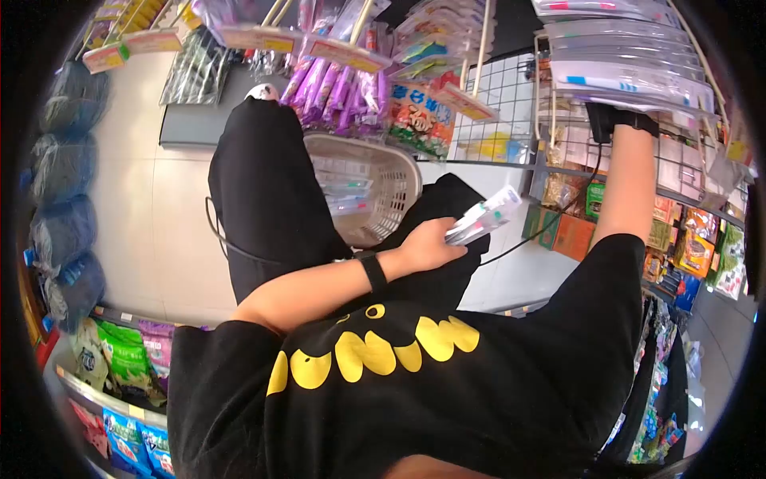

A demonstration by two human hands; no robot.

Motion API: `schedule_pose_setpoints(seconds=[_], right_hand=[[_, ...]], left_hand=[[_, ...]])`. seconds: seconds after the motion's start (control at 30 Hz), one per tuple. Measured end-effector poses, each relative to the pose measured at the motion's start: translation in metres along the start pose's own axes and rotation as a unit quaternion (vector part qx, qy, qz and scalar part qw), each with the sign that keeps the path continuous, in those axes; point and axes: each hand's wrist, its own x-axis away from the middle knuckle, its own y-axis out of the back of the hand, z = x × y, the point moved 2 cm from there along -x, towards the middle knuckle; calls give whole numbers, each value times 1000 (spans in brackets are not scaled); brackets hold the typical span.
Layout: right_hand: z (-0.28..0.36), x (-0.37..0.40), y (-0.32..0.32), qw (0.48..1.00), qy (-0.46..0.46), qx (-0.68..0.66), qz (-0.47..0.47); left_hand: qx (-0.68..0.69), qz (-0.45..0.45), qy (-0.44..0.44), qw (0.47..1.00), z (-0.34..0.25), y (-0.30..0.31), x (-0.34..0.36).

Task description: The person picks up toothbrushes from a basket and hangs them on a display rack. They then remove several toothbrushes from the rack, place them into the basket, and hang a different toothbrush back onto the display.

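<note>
My left hand (433, 244), with a black band on its wrist, is closed around a few clear toothbrush packs (485, 215). It is above my dark-trousered leg, beside a pale plastic basket (404, 180) that holds more clear packs (345, 195). My right forearm (626, 180) reaches up to the hanging rack on the right. A black strap (636, 121) circles that wrist. Hanging toothbrush packs (634, 84) cover my right hand, so its fingers do not show.
Purple packets (339, 92) hang above the basket, near a wire grid rack (511, 108). Large water bottles (68, 188) line the left side. Bagged goods (124, 355) fill a lower-left shelf, and snack packets (694, 247) stand at right. A black cable (550, 223) runs toward my right wrist.
</note>
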Motion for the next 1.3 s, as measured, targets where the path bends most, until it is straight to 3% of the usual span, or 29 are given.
schedule_pose_setpoints(seconds=[0.1, 0.27, 0.3, 0.47, 0.97, 1.3], right_hand=[[0, -1, -8, 1000, 1, 0, 1], [13, -7, -15, 999, 36, 0, -11], [13, -5, -15, 999, 42, 0, -17], [25, 2, -10, 998, 53, -9, -45], [24, 11, -6, 997, 32, -15, -67], [15, 26, -10, 996, -10, -66, -53]], left_hand=[[4, 47, -12, 999, -5, -3, 3], [21, -5, -9, 1000, -14, 7, -3], [7, 6, 26, 1000, -18, 11, -4], [74, 18, 37, 996, -4, 6, -8], [63, 10, 47, 997, -3, 8, -8], [148, 30, 79, 985, 1, 10, -13]])
